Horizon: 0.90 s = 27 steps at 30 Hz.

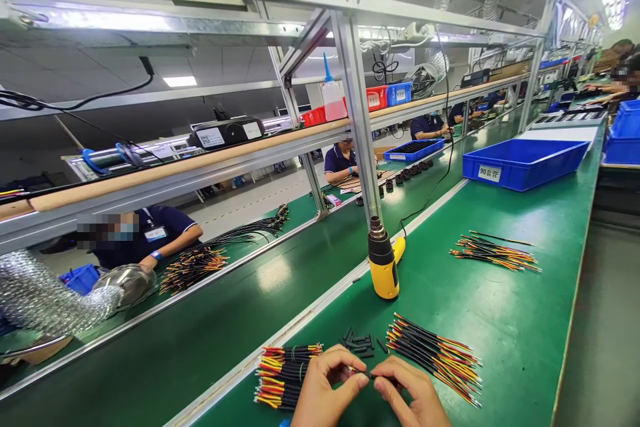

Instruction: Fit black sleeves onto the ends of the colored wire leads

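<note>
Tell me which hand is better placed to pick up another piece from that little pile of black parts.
Probably the left hand: its fingertips are the closer to the pile of small black parts, which lies just beyond them. The right hand sits further from the pile, nearer the fanned wire bundle.

A white label (489,173) is showing "90套管" in black on the front wall of the blue plastic bin (520,170). The labels on the red crate (376,99), blue crate (399,94) and black unit (223,133) on the shelf are appearing too small to read.
</note>
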Available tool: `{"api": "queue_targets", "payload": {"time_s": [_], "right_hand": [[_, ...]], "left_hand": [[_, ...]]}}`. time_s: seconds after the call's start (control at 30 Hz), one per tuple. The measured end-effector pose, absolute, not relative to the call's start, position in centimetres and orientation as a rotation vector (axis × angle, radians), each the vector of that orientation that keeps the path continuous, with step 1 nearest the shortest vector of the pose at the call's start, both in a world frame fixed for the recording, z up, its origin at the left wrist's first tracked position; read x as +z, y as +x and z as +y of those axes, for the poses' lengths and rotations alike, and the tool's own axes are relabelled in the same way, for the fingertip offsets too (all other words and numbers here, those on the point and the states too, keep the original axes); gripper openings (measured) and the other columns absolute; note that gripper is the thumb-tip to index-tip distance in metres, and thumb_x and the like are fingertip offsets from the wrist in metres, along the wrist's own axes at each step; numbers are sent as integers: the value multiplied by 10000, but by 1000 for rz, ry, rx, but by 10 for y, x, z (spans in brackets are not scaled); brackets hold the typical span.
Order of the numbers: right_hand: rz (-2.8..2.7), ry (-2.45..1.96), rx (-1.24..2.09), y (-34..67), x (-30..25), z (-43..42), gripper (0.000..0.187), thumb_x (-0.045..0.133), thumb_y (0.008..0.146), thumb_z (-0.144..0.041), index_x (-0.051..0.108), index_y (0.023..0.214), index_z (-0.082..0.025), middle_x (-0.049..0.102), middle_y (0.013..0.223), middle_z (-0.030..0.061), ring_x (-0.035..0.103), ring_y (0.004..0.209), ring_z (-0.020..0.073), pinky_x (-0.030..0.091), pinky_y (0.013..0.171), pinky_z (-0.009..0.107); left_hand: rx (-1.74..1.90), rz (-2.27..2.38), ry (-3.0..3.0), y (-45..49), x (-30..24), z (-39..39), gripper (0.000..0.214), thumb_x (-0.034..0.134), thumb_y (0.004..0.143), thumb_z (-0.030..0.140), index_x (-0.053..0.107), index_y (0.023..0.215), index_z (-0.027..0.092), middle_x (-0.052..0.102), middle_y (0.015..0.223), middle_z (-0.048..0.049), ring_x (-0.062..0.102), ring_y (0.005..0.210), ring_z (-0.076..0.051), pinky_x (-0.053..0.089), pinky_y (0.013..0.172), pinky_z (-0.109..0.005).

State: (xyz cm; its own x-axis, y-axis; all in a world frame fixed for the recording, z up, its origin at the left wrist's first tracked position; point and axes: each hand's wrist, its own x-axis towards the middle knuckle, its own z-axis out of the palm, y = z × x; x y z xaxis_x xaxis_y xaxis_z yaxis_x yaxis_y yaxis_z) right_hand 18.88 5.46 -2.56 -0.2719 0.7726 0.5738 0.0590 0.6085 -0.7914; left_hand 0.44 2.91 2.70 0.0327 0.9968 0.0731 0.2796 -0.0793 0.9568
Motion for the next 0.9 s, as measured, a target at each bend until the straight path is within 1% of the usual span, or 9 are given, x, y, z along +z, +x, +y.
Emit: {"api": "queue_targets", "payload": {"time_s": [0.13,0.3,0.47,0.6,0.9], "right_hand": [[-1664,-539,803,191,-16,54,185,574,1018,-345,715,931,-262,733,781,-2,695,692,128,543,654,163],[-1645,-444,897,193,-17,53,230,533,1037,-378,721,966,-266,726,789,16,698,709,155,562,663,210],[-1661,-408,971,196,-24,53,248,526,1039,-413,734,985,-288,734,783,18,701,706,171,572,661,242],[-1664,-394,977,197,-28,53,233,542,1031,-419,740,1000,-299,742,779,18,697,697,173,566,649,244],[-1685,-381,992,200,-21,51,271,537,1030,-435,765,990,-294,765,779,34,705,698,189,580,648,274]], "left_hand": [[1144,1243,1514,12,27,26,102,823,756,277,819,818,195,673,795,-54,617,742,-179,476,673,-262],[1204,1257,1634,24,37,15,141,845,774,340,837,834,213,693,753,-61,629,675,-171,513,647,-271],[1315,1270,1610,33,44,8,168,873,743,393,852,802,238,701,700,-59,618,609,-160,501,599,-264],[1280,1254,1602,34,45,7,190,917,692,386,857,803,244,702,701,-57,610,604,-157,483,595,-257],[1247,1260,1618,31,50,4,208,891,715,443,862,810,261,706,716,-64,617,625,-164,488,621,-268]]}}
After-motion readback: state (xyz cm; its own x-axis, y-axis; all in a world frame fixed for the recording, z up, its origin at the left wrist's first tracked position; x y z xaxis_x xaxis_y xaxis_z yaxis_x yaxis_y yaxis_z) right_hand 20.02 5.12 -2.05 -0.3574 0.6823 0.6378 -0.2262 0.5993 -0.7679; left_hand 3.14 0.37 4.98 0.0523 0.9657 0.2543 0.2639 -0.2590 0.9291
